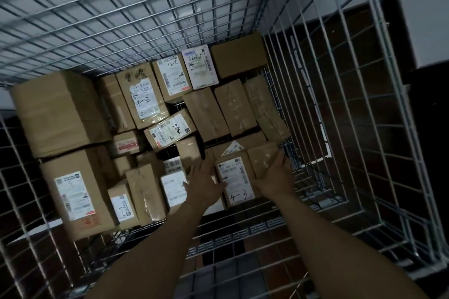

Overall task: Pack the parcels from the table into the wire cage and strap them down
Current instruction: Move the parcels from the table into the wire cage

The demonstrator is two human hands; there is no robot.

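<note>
I look down into the wire cage [340, 143], whose floor holds several brown cardboard parcels with white labels. A parcel marked "4-3" [237, 178] lies near the front right of the pile. My left hand [205, 181] touches its left side with spread, fairly straight fingers. My right hand [275, 176] holds its right side, fingers curved round the edge beside a smaller taped parcel [263, 156]. Both forearms reach in from the bottom of the frame.
Two large boxes [60, 114] are stacked at the left, and smaller labelled parcels [143, 97] fill the back and middle. Bare wire floor [243, 238] shows in front of the pile and along the right side. Mesh walls rise all around.
</note>
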